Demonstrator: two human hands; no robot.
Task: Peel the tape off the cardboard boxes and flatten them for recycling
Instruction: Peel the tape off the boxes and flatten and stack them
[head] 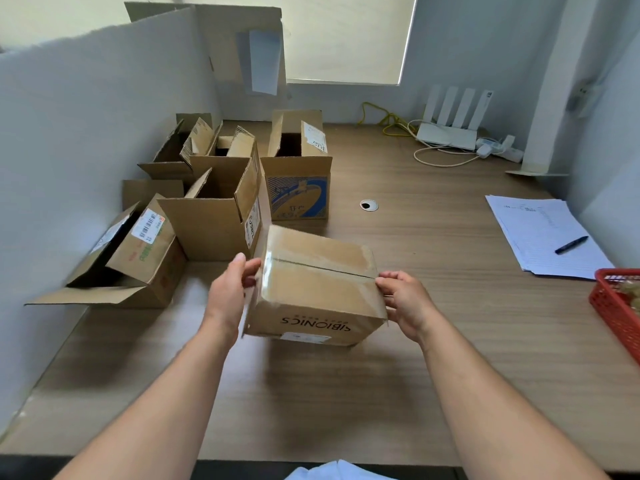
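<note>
A small cardboard box (313,289) printed SIBIONICS sits tilted at the middle of the wooden desk (433,341), its top seam covered with clear tape (322,268). My left hand (232,289) grips the box's left side, thumb up near the top edge. At the right end of the taped seam, my right hand (405,303) pinches the box's edge with its fingertips. Several opened cardboard boxes (221,206) stand behind and to the left, flaps up.
A grey partition (69,150) runs along the left. A red basket (620,306) sits at the right edge, with papers (543,237) and a black marker (571,244) behind it. A router (450,129) with cables lies at the back right. A cable hole (369,205) marks the desk.
</note>
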